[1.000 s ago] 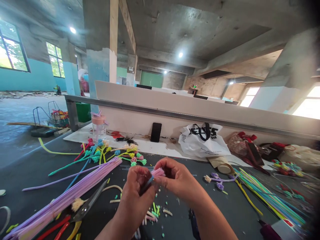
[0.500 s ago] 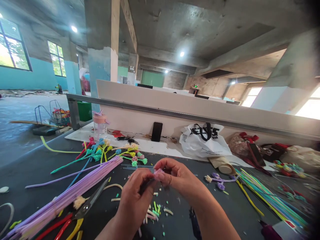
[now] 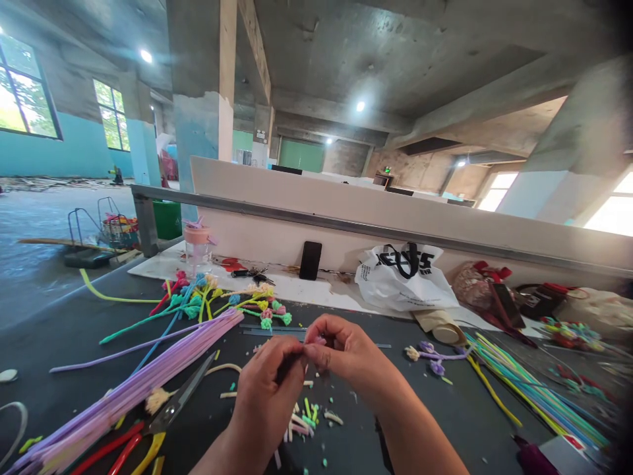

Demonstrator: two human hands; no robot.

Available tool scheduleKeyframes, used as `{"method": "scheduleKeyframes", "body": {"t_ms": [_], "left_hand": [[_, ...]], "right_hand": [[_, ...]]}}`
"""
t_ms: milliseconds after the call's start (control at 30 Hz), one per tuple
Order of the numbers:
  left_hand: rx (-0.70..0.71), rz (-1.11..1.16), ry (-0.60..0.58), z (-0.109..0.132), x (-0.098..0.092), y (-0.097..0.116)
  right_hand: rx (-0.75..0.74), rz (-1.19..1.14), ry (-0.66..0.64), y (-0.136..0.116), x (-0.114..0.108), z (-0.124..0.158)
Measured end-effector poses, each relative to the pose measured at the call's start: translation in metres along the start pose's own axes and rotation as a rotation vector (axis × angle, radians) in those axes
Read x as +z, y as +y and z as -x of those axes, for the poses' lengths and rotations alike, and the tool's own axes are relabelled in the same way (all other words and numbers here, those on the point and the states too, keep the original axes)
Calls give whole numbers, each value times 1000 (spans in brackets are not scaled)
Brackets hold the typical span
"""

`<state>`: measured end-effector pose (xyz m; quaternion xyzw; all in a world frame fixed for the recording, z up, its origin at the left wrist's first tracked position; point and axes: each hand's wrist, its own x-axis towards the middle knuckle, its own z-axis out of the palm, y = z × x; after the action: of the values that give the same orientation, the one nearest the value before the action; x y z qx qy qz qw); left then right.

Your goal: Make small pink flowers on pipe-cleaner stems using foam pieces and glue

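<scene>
Over the middle of the dark table, my left hand (image 3: 274, 379) and my right hand (image 3: 341, 349) meet at the fingertips. Between them is a small pink fuzzy piece, like a pipe-cleaner flower (image 3: 316, 341), mostly hidden by the right fingers. Thumb and index finger of each hand are pinched together on it. Below lie several cut pipe-cleaner bits (image 3: 306, 419) in green, yellow and pink. Left of my left hand rest scissors (image 3: 171, 406) with red and yellow handles, beside a long bundle of purple and pink pipe cleaners (image 3: 143, 382).
Finished-looking pipe-cleaner flowers (image 3: 198, 297) lie at the back left, near a lidded cup (image 3: 198, 244) and keys (image 3: 254, 274). A phone (image 3: 310, 260) leans on the partition. Right of it sit a white bag (image 3: 403, 280), a purple flower stem (image 3: 438, 356) and coloured pipe cleaners (image 3: 534, 389).
My fingertips have drawn closer together, and the right fingers now cover more of the pink piece. The things on the table have stayed put.
</scene>
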<state>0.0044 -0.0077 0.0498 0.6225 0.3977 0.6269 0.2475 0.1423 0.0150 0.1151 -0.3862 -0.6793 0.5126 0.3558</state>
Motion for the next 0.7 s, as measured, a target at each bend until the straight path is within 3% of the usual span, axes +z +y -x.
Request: {"method": "scheduleKeyframes", "body": {"t_ms": [167, 267, 333, 500, 700], "left_hand": [[-363, 475, 19, -4, 5, 9], [-633, 869, -28, -7, 6, 11], [-741, 1070, -80, -7, 6, 10], [-873, 1351, -141, -3, 8, 5], [-919, 1398, -157, 1, 9, 8]], "right_hand": [[14, -26, -87, -4, -7, 5], [6, -49, -101, -8, -7, 10], [-3, -57, -92, -11, -5, 12], [-9, -16, -44, -16, -1, 16], [-83, 115, -39, -15, -3, 19]]}}
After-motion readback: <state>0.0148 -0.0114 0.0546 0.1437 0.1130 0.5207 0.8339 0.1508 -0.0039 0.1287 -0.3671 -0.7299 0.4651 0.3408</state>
